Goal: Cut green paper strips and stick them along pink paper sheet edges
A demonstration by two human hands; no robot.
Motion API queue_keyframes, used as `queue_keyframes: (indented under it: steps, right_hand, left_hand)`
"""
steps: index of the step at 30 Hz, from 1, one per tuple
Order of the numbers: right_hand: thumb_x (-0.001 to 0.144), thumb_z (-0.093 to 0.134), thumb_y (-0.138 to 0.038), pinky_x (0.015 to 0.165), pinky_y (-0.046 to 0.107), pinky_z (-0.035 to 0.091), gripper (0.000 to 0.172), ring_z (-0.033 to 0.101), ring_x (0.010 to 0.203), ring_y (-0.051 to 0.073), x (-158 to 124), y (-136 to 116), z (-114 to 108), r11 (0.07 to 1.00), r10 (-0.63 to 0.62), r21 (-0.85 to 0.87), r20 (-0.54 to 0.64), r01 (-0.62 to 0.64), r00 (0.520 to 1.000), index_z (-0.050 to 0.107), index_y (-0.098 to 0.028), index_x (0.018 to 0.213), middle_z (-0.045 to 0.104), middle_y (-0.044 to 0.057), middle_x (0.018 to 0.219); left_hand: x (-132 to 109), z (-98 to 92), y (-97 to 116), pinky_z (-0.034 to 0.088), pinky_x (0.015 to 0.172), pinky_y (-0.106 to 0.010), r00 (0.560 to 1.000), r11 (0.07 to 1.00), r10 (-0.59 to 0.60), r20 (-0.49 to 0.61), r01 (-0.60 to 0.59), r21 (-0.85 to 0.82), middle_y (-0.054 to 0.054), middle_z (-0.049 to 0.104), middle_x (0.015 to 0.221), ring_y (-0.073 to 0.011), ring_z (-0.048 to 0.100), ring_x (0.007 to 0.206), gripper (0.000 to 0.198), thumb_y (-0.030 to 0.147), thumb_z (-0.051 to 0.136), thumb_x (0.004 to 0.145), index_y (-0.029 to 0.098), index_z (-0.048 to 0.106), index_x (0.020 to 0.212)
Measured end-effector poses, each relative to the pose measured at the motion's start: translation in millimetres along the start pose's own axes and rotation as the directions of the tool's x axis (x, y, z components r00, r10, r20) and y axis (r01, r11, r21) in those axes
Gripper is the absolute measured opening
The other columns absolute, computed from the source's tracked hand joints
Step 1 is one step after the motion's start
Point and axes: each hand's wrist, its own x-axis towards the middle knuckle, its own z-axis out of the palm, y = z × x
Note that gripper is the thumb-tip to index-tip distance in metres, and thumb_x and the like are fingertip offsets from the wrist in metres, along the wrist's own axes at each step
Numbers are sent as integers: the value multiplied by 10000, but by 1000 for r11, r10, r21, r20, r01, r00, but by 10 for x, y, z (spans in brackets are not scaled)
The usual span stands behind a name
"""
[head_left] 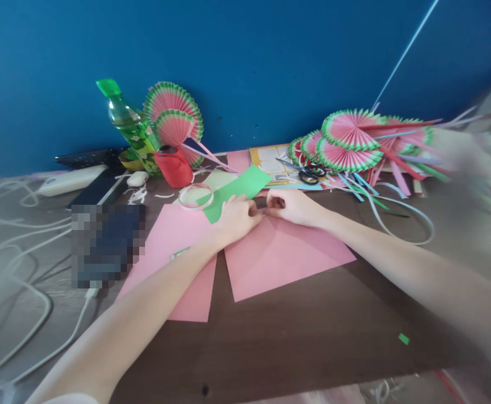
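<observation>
My left hand (237, 217) and my right hand (292, 206) meet at the far edge of a pink paper sheet (283, 255), fingers curled and pinching at that edge. A green paper strip (239, 191) lies just behind and partly under my left hand. A second pink sheet (173, 252) lies under my left forearm. A roll of clear tape (195, 196) sits just left of the green strip. What exactly the fingertips hold is hard to make out.
Pink-and-green folded paper fans (350, 140) and loose paper strips pile at the back right, with black scissors (308, 173) in front. More fans (173, 115), a green bottle (129, 126) and a red object (174, 166) stand at back left. Cables (26, 292) and a blurred-out item lie at the left.
</observation>
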Motion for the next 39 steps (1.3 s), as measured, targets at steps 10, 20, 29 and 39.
queue_keyframes:
  steps: [10, 20, 29, 39]
  right_hand:
    - [729, 602, -297, 547, 242, 293, 153, 422, 571, 109, -9, 3, 9, 1000, 0, 3, -4, 0, 1000, 513, -183, 679, 539, -8, 650]
    - [725, 595, -279, 547, 238, 285, 146, 429, 572, 107, 0, 23, 16, 1000, -9, 4, -7, 9, 1000, 503, -178, 675, 522, -14, 636]
    - [730, 590, -249, 541, 237, 295, 111, 432, 563, 106, -35, 18, 43, 1000, -29, -10, -38, 29, 999, 506, -183, 698, 497, -26, 611]
    - [753, 599, -229, 666, 273, 373, 93, 475, 759, 158, -64, 8, 49, 962, -259, -99, -23, 255, 966, 527, -177, 781, 496, 29, 798]
  left_hand:
    - [-16, -6, -16, 367, 735, -370, 999, 999, 53, -7, -53, 11, -61, 525, 770, -232, 484, 874, 270, 319, 462, 788, 173, 459, 561]
    - [6, -36, -184, 322, 558, -258, 995, 945, 97, -38, -104, -311, 38, 434, 660, -112, 416, 594, 165, 249, 555, 690, 196, 403, 727]
    - [37, -162, -255, 320, 548, -228, 978, 884, 159, 135, -80, -461, 53, 418, 660, -89, 395, 585, 172, 170, 562, 649, 189, 445, 774]
    - [31, -144, -238, 342, 560, -233, 984, 912, 140, 110, -85, -400, 32, 505, 682, -99, 444, 604, 129, 300, 531, 739, 181, 493, 770]
